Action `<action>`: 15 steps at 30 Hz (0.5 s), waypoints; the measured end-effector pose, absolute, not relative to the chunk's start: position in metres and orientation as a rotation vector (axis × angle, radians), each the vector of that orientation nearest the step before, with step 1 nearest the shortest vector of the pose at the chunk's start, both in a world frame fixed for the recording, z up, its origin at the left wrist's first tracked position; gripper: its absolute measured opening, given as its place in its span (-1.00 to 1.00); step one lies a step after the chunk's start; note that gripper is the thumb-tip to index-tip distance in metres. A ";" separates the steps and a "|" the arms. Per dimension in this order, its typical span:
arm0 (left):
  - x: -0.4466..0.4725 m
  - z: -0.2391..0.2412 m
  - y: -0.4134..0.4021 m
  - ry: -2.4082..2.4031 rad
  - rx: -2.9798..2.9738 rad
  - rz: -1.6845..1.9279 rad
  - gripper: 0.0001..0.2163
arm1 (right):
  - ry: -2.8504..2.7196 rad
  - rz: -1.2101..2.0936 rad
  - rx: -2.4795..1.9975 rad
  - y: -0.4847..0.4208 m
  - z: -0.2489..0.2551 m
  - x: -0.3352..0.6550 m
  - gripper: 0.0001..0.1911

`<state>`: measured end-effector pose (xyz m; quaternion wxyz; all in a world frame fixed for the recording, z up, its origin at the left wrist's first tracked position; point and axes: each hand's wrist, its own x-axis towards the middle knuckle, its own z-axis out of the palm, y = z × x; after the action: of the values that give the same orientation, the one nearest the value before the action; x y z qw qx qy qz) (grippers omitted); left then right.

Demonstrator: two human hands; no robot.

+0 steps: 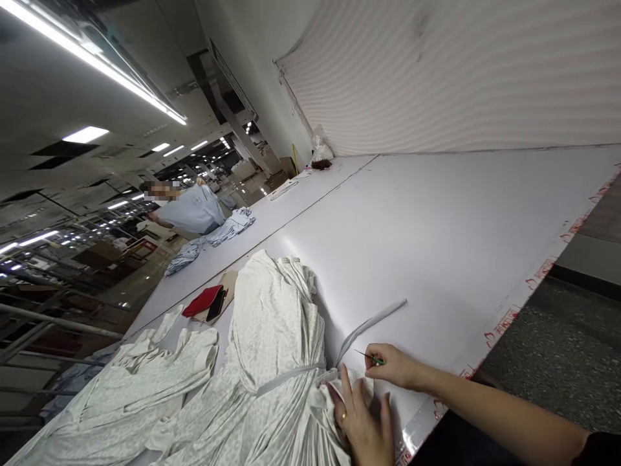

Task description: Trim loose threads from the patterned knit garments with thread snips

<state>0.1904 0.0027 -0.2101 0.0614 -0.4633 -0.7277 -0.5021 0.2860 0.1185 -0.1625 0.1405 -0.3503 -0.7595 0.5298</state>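
Note:
A bundle of pale, patterned garments (274,317) lies on the table, with a grey fabric strip (371,325) around its middle. One end of the strip stretches loose over the white surface. My left hand (361,417), a ring on one finger, rests on the folded cloth with its fingers spread. Just beside it, my right hand (394,367) is closed around a small pointed tool with a green handle (376,360). The tool's thin tip points left towards the strip; its exact kind is hidden by my fingers.
More pale garments (145,382) lie left of the bundle, near a red item (202,301) on cardboard. Across the long white table (436,239), a person (189,207) holds up a light blue garment beside blue piles (230,226). A ribbed white sheet (436,77) rises behind.

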 end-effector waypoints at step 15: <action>0.186 -0.227 -0.010 -2.241 -1.132 -1.686 -0.79 | -2.293 1.520 -0.848 0.117 -0.158 0.313 -0.80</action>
<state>0.1865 -0.0099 -0.2273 0.0585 -0.3738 -0.7398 -0.5564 0.3126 0.1173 -0.1581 0.1313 -0.2920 -0.7896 0.5235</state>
